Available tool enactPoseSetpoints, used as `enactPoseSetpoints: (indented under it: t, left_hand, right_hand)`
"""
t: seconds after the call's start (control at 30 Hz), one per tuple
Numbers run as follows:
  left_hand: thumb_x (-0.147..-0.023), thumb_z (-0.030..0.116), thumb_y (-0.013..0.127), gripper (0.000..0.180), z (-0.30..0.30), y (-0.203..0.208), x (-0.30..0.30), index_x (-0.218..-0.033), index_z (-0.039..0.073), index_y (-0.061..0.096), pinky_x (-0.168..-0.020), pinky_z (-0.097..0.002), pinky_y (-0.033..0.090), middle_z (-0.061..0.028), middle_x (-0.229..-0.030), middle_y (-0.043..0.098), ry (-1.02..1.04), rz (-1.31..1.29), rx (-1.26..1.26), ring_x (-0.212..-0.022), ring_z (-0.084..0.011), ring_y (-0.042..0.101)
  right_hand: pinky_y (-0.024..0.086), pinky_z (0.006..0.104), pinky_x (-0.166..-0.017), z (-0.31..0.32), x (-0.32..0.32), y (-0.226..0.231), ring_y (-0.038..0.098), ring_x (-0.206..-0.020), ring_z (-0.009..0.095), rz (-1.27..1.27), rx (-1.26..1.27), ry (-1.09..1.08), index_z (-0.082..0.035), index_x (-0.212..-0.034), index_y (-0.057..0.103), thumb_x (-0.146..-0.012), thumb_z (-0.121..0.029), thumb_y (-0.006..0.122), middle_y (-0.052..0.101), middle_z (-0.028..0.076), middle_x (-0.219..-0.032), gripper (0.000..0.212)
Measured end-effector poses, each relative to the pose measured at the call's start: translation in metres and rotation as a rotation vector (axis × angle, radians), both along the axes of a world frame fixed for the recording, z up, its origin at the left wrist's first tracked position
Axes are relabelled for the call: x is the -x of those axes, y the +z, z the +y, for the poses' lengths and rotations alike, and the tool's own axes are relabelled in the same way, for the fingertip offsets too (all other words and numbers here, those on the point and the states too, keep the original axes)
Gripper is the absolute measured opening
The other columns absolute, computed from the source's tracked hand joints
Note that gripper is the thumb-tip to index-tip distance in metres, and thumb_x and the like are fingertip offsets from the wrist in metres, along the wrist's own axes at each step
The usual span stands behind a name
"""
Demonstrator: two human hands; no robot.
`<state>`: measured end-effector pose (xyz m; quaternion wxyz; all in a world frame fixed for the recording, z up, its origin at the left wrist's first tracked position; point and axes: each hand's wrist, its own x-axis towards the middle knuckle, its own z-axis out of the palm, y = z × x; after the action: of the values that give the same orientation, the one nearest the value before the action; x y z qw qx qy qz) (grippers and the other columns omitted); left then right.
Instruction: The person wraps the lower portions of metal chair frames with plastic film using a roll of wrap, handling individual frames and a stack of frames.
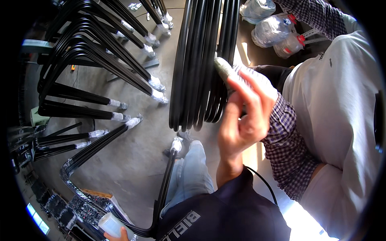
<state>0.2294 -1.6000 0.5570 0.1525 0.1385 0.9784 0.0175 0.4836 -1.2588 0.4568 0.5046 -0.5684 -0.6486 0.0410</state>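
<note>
A bundle of black bent tubes (pixel 189 72) stands upright before me, its rounded lower bends nearest. My right hand (pixel 245 116) is at the bundle's right side. Its index and middle fingers stretch up and apart, the others are bent, and no object shows in it. A grey-green covered fingertip (pixel 223 68) in line with my index finger overlaps the tubes; contact is unclear. Low at the left, my left hand (pixel 118 236) is closed around a roll of clear stretch film (pixel 110 223), mostly cut off by the picture's edge. It is beside a long bent tube bundle (pixel 160 193).
Another person's checked sleeve (pixel 287 132) and partly hidden gloved hand reach in from the right. More black tube bundles (pixel 80 44) with film-wrapped ends stand at the left. Plastic-wrapped bottles (pixel 273 30) are at the upper right. A debris-filled box (pixel 90 205) stands lower left.
</note>
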Motion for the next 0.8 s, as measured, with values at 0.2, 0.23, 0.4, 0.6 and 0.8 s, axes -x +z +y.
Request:
enactPoseSetpoints:
  t: [0.2, 0.23, 0.4, 0.6, 0.8]
  left_hand:
    - [-0.070, 0.043, 0.070, 0.085, 0.020, 0.007, -0.009, -0.122, -0.012, 0.033, -0.098, -0.0417, 0.029, -0.0289, -0.119, 0.042, -0.080, 0.052, 0.261, -0.112, -0.0376, 0.039]
    - [-0.070, 0.044, 0.070, 0.085, 0.033, 0.009, -0.010, -0.123, -0.012, 0.033, -0.098, -0.0416, 0.029, -0.0290, -0.120, 0.041, -0.133, 0.048, 0.261, -0.112, -0.0378, 0.039]
    - [-0.070, 0.044, 0.069, 0.086, 0.021, 0.009, -0.018, -0.124, -0.011, 0.031, -0.098, -0.0404, 0.030, -0.0294, -0.121, 0.040, -0.031, 0.017, 0.213, -0.114, -0.0376, 0.038]
    - [-0.070, 0.041, 0.070, 0.082, 0.018, 0.007, -0.015, -0.123, -0.009, 0.033, -0.095, -0.0412, 0.033, -0.0277, -0.116, 0.045, -0.001, 0.023, 0.214, -0.108, -0.0377, 0.043]
    - [-0.067, 0.043, 0.071, 0.082, 0.037, 0.010, -0.022, -0.123, -0.006, 0.035, -0.093, -0.0424, 0.034, -0.0263, -0.114, 0.047, -0.011, 0.051, 0.302, -0.104, -0.0389, 0.046]
  right_hand:
    - [0.046, 0.0330, -0.070, 0.035, -0.019, 0.012, 0.060, -0.077, 0.028, -0.174, 0.330, 0.050, -0.005, -0.096, 0.061, -0.080, -0.007, 0.054, 0.059, 0.012, -0.098, 0.017]
    - [0.046, 0.0331, -0.068, 0.035, -0.025, 0.016, 0.060, -0.076, 0.027, -0.209, 0.316, 0.020, -0.006, -0.096, 0.061, -0.080, -0.008, 0.054, 0.059, 0.012, -0.098, 0.018]
    - [0.045, 0.0324, -0.063, 0.029, -0.012, -0.001, 0.059, -0.072, 0.026, -0.407, 0.287, 0.029, -0.008, -0.102, 0.061, -0.081, -0.017, 0.057, 0.057, 0.012, -0.092, 0.023]
    - [0.042, 0.0327, -0.059, 0.029, -0.015, 0.006, 0.054, -0.065, 0.025, -0.462, 0.437, 0.030, -0.009, -0.108, 0.059, -0.081, -0.023, 0.058, 0.055, 0.009, -0.082, 0.030]
    - [0.043, 0.0329, -0.061, 0.024, -0.024, 0.004, 0.057, -0.067, 0.026, -0.340, 0.387, 0.085, -0.006, -0.100, 0.062, -0.080, -0.021, 0.060, 0.057, 0.011, -0.082, 0.025]
